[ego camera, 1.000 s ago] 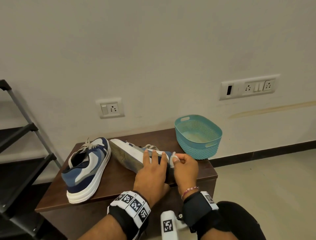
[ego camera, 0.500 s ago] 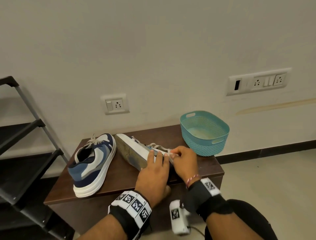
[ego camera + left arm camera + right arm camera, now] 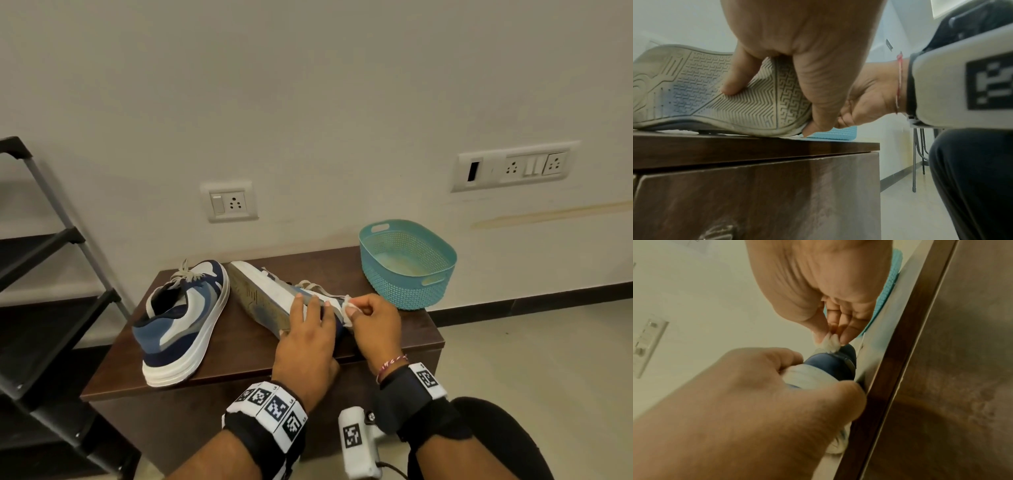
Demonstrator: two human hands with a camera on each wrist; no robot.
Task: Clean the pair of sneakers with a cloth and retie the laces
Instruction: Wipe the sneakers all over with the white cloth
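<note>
Wiping the tipped sneaker (image 3: 270, 294)
My left hand (image 3: 305, 346) gripped its heel; my right hand (image 3: 373, 325) pinched a white cloth (image 3: 347, 308) against it.

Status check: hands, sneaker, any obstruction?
Left hand grips tipped sneaker at heel. Right hand pinches white cloth against it. Second sneaker upright, apart. Nothing blocking.

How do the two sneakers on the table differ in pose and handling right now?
The left sneaker stands upright on its sole, untouched; the right sneaker lies tipped on its side, tread facing the left one. The left hand grips the right sneaker, and the right hand pinches a white cloth against it. The left sneaker's tread is hidden; the right sneaker's shows grime. Both share blue, navy and white colouring and sit on the brown table.
</note>
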